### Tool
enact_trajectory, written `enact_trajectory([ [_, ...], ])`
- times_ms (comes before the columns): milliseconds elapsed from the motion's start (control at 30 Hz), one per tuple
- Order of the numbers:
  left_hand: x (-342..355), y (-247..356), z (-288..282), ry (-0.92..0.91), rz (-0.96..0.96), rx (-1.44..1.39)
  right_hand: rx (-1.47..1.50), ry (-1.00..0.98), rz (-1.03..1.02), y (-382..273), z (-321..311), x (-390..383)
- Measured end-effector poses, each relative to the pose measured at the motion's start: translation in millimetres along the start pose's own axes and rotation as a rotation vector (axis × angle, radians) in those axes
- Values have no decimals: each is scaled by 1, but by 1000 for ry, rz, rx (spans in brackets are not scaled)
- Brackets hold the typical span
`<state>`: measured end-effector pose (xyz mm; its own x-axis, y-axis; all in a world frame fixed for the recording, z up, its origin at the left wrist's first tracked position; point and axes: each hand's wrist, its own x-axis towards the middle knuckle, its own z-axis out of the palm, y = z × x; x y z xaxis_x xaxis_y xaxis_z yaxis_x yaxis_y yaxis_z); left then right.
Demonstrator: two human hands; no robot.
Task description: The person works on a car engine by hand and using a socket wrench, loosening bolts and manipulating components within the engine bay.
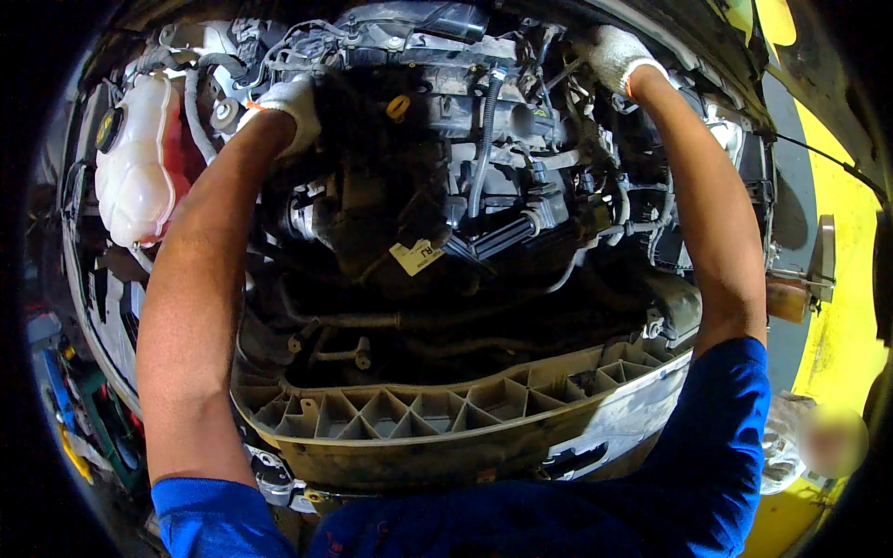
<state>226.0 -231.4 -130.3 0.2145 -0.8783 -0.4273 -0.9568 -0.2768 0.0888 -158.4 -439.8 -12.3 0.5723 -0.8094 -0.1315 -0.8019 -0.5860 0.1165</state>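
My left hand (288,113), in a white knit glove, reaches into the upper left of the engine bay, beside the black engine part with a yellow loop (398,107). Its fingers are hidden in shadow. My right hand (614,58), gloved alike, reaches among hoses and wiring (586,130) at the upper right, its fingertips too dark to make out. Between my arms lie a ribbed hose (486,139) and a pale label (411,256). A translucent reservoir (130,181) with a black cap stands left of my left forearm.
A ribbed front crossmember (446,418) runs across the near edge of the bay. A thin black rod (809,149) crosses the right side, above yellow-and-grey flooring (828,344). Coloured tools (70,400) lie at lower left. Something pale and crumpled (781,437) sits at lower right.
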Motion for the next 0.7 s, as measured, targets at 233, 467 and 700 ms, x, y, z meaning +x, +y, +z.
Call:
enact_trajectory([
  [233,-11,-6,-5,35,-41,-38,111,15,-89,-6,2,6],
  [467,0,-22,12,52,-58,-6,-2,-93,-246,-13,-9,4],
  [700,-20,6,-10,35,-58,-21,87,78,-133,-13,-2,-8],
])
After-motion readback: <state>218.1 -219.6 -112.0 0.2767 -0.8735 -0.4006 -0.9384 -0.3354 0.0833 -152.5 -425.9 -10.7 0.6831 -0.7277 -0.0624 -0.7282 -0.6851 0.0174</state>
